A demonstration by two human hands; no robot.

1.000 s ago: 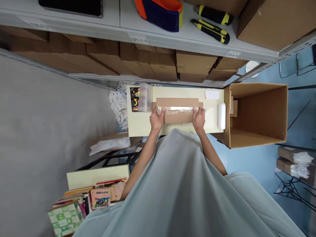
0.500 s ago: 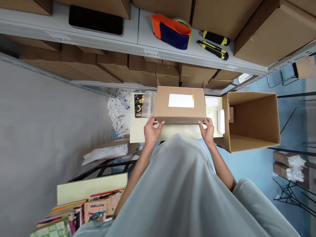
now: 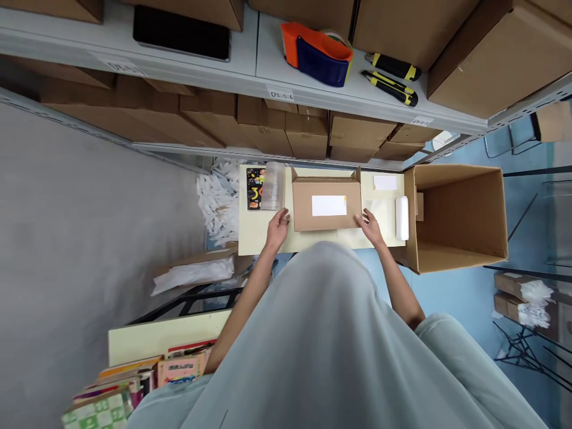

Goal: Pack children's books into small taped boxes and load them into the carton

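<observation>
A brown cardboard box (image 3: 308, 215) lies on the pale table (image 3: 250, 238), its top lowered, with small flaps sticking up at its back corners. A white label (image 3: 329, 205) is stuck on the top. Off the box's left side, my left hand (image 3: 277, 231) hovers with loosely bent fingers and nothing in them. My right hand (image 3: 370, 227) is open at the front right corner, its fingertips at the box's edge; whether they press on it I cannot tell. Left of the box are a dark printed book (image 3: 254, 189) and a clear plastic sleeve (image 3: 272, 186).
A big open carton (image 3: 460, 214) stands right of the table, beside a white roll (image 3: 401, 218) and a white slip (image 3: 385, 182). The shelf above bears a tape dispenser (image 3: 319, 55), two box cutters (image 3: 393, 77) and a phone-like black slab (image 3: 182, 33). Books (image 3: 134, 381) lie lower left.
The box's top has come down and the box sits lower and flatter. Both hands have let go of its front edge; the left has moved clear of the side.
</observation>
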